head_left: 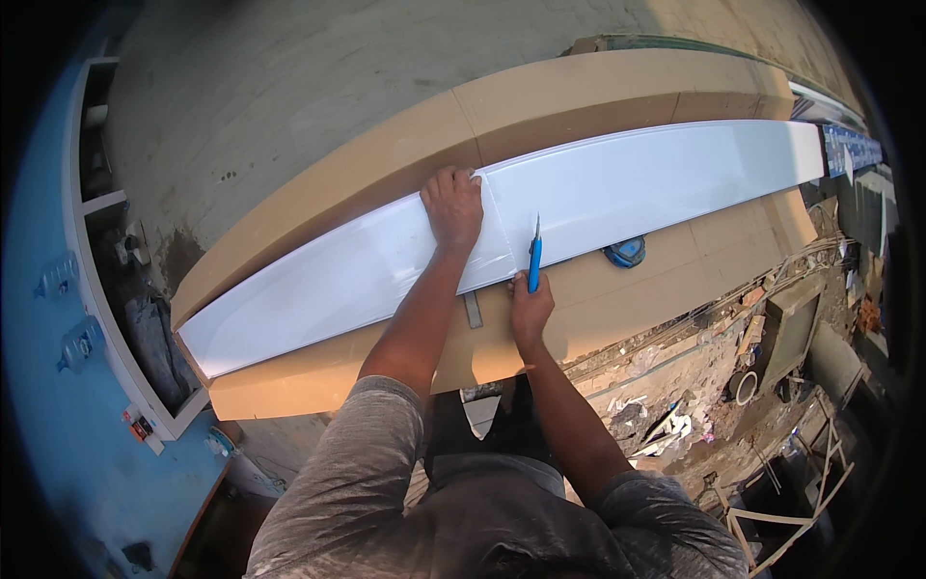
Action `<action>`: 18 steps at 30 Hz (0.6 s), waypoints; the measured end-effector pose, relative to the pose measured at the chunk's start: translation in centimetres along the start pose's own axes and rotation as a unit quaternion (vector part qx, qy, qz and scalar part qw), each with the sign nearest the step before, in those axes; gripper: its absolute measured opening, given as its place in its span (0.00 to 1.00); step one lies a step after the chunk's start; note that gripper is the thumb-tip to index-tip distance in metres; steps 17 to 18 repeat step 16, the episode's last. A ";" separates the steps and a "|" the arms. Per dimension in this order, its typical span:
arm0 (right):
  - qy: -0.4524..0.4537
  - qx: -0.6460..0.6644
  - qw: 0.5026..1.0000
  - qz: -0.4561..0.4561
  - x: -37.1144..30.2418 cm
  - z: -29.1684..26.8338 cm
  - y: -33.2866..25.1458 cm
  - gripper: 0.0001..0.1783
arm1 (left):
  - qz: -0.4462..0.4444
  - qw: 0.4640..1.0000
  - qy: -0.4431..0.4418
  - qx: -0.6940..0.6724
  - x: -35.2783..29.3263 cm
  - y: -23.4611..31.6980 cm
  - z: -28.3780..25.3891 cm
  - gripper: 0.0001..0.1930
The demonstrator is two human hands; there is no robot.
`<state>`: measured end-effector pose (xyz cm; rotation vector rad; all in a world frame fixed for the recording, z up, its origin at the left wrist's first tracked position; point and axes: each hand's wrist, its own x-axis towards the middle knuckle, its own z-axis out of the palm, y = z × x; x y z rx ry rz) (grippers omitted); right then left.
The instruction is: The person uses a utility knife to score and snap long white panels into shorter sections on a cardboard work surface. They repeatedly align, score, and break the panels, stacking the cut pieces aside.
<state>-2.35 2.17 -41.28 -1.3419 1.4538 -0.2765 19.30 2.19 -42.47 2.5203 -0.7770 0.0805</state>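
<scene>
A long white panel (637, 188) lies across brown cardboard (627, 289). My left hand (453, 205) has its fingers curled over the panel's far edge, beside a thin straight line that crosses the panel. In my right hand (531, 311), at the near edge, is a slim blue utility knife (535, 262). Its narrow tip points away from me, over the white surface. Between my arms, a grey metal strip (473, 311) sticks out from the panel's near edge; the rest of it is hard to make out.
A blue tape measure (625, 253) rests on the cardboard right of my right hand. Rubble and scraps (666, 425) cover the ground at the lower right. Along the left stands a blue wall with a white-framed shelf (135, 357) and plastic bottles (81, 344).
</scene>
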 end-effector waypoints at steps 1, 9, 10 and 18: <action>-0.018 -0.056 0.998 -0.011 0.1 -0.5 -0.3 0.13 | 0.003 1.000 0.002 0.006 -0.1 -0.2 0.0 0.14; -0.071 -0.174 0.924 -0.333 2.5 -0.8 -8.7 0.29 | 0.021 0.999 0.011 0.035 -0.6 -1.3 -1.0 0.14; -0.108 -0.223 0.919 -0.306 3.2 -0.4 -10.1 0.30 | 0.025 0.999 0.018 0.042 -0.5 -1.6 -1.2 0.14; -0.216 -0.386 0.866 -0.232 4.3 1.2 -15.2 0.35 | 0.030 0.998 0.013 0.048 -1.1 -2.5 -0.5 0.16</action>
